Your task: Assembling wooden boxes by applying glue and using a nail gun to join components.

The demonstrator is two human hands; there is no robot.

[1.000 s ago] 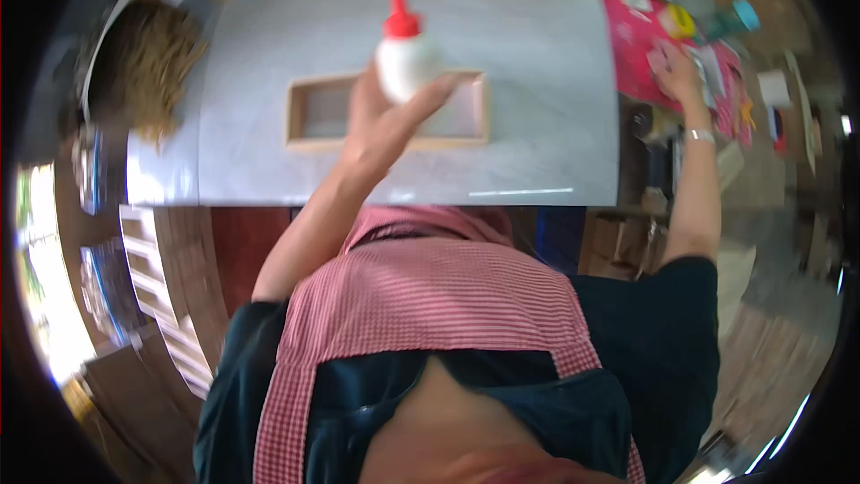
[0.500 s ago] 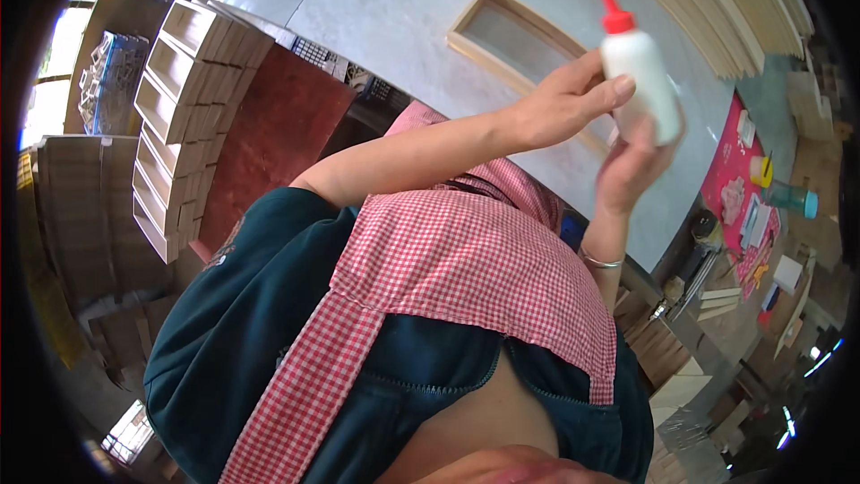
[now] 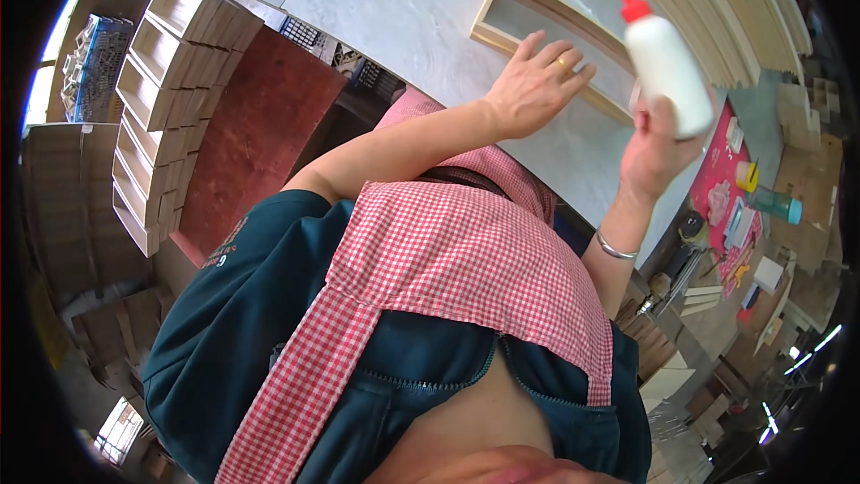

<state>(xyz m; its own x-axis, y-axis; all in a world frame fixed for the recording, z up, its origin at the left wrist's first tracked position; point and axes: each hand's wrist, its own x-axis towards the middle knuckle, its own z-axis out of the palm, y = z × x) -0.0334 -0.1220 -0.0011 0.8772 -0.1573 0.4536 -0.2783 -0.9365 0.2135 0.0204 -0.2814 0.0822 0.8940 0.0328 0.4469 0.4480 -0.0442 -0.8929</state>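
Observation:
My right hand [image 3: 661, 145] grips a white squeeze bottle [image 3: 667, 67] near its base. The bottle's red nozzle points up and to the left, above the table. Beside it, my left hand [image 3: 537, 90] is empty, its fingers apart over the near edge of a wooden frame [image 3: 495, 38]. Whether those fingers touch the frame I cannot tell. The frame is a long, narrow rectangle lying on the grey tabletop [image 3: 394, 18], and the hands and bottle cover part of it.
Long wooden strips [image 3: 717, 0] are stacked at the far right. Stacked wooden boxes [image 3: 166, 81] stand at the left beside a reddish-brown board [image 3: 260, 116]. On the right, a pink surface [image 3: 712, 184] carries a yellow roll [image 3: 746, 177] and a teal-capped bottle [image 3: 775, 204].
My left hand has come off the squeeze bottle and moved left, its fingers now spread. My right hand has carried the bottle a little to the right.

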